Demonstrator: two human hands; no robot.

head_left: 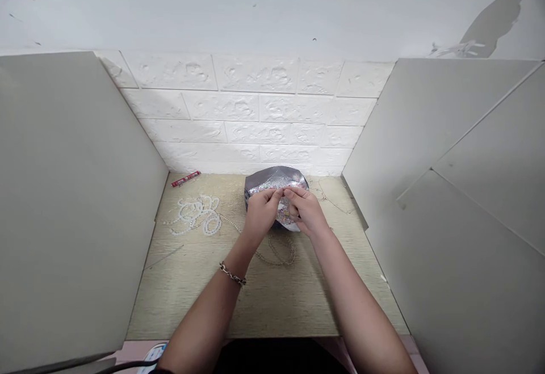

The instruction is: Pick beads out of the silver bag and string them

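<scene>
My left hand [263, 209] and my right hand [306, 209] meet fingertip to fingertip over a shiny silver pouch-like container [266, 177]. Both are closed in a pinch; whatever lies between the fingers is too small to make out. Glittering multicoloured bits [283, 213] show inside the container, partly covered by my hands. Below my wrists, a loop of thin beaded strand [293, 252] rests on the table, and part of it passes behind my left forearm.
Coiled strands of white beads [212, 223] lie to the left on the wooden table [289, 300]. A narrow red packet [185, 179] is at the back left. Thin wires or threads [336, 204] lie to the right. Grey panels [76, 204] and a white brick-pattern wall [242, 104] enclose the table.
</scene>
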